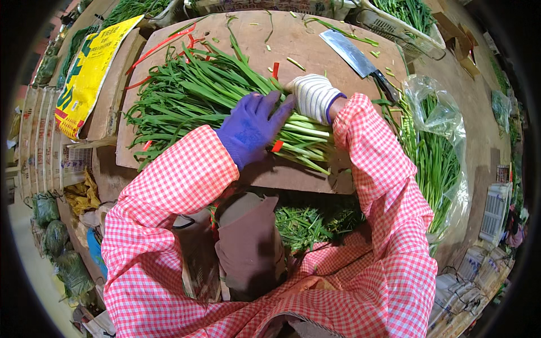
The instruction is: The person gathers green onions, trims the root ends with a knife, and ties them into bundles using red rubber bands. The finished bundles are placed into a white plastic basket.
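Note:
A large bunch of green chives (198, 95) lies across a wooden board (236, 34), its leaves to the left and its pale stalks (306, 131) to the right. My left hand (253, 124), in a purple knit glove, is curled over the top of the bunch near its middle. At the far side of the stalks is my right hand (315, 95), in a white striped glove; its fingers are bent and mostly hidden. A short red tape end (277, 146) shows by the near stalks, and another red tape piece (275, 70) stands up behind the bunch.
A cleaver (348, 53) with a black handle lies at the board's right. Loose red tapes (162, 44) and stalk cuttings are scattered behind the bunch. More chives (437, 169) sit in clear plastic at right. Crates (397, 31) stand beyond; a yellow printed sack (93, 80) lies at left.

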The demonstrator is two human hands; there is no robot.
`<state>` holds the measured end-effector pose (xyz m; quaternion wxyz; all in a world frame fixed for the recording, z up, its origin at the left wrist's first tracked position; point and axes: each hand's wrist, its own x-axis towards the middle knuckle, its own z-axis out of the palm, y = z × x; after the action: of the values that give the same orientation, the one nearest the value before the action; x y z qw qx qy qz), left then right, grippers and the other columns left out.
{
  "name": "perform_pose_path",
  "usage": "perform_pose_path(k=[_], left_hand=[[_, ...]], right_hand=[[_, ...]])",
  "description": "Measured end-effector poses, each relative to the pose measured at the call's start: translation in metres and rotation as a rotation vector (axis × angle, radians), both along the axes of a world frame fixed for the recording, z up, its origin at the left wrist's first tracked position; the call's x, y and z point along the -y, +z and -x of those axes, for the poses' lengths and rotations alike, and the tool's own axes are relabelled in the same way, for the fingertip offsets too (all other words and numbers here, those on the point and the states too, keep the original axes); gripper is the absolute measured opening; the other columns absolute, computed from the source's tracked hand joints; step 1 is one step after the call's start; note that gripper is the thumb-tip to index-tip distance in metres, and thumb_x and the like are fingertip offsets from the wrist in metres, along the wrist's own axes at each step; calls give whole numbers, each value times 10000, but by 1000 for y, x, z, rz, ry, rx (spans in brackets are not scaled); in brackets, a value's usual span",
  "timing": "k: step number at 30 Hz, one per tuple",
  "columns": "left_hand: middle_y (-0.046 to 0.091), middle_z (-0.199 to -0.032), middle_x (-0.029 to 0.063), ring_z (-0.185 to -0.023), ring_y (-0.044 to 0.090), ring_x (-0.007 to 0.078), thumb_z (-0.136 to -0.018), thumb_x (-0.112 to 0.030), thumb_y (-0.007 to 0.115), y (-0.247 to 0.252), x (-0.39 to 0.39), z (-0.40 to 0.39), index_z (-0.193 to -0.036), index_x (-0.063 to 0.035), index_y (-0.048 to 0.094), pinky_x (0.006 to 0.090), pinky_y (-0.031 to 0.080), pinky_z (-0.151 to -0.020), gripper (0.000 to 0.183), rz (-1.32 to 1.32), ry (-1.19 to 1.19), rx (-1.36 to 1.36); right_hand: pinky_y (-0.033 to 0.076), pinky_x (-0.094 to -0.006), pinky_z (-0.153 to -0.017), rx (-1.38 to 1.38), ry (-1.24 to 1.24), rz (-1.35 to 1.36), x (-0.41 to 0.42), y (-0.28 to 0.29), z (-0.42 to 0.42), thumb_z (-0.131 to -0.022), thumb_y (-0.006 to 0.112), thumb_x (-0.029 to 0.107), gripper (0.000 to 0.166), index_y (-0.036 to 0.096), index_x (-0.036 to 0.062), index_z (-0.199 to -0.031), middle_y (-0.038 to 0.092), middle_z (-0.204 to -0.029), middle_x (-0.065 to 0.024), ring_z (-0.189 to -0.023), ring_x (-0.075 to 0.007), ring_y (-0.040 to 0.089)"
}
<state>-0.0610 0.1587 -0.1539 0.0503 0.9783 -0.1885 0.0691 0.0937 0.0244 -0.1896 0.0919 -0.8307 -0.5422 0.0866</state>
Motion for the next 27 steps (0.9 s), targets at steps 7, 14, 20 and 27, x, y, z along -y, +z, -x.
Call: perform_pose_path(k=[7, 14, 20, 27], left_hand=[[350, -1323, 230, -1177, 387, 372, -382, -304, 809, 3, -5, -5, -1310, -65, 377, 512, 286, -1010, 1052, 60, -101, 97], [489, -1189, 170, -1098, 462, 315, -665, -224, 582, -16, -5, 6, -1245, -16, 445, 498, 314, -996, 631, -65, -78, 186], [518, -1109, 124, -1033, 486, 267, -726, -106, 519, -22, 3, 17, -1184, -61, 511, 476, 357, -972, 461, -41, -18, 314], [517, -1102, 117, -1031, 483, 254, -729, -122, 528, -28, 4, 21, -1168, -64, 519, 469, 370, -963, 444, -43, 4, 372]], right_hand=[[486, -416, -697, -203, 23, -160, 7, -1, 15, -714, 555, 120, 231, 658, 76, -916, 628, -795, -189, -786, -364, 612], [484, -407, -668, -356, -80, -280, 13, -6, 8, -793, 465, 186, 300, 650, 83, -1005, 613, -772, -207, -743, -351, 609], [494, -405, -711, -382, -192, -236, 2, 28, -2, -842, 496, 440, 466, 576, 95, -1146, 640, -896, -199, -811, -343, 624], [498, -386, -694, 3, -134, -138, -32, 14, -8, -790, 607, 288, 388, 577, 125, -1141, 633, -856, -177, -772, -338, 618]])
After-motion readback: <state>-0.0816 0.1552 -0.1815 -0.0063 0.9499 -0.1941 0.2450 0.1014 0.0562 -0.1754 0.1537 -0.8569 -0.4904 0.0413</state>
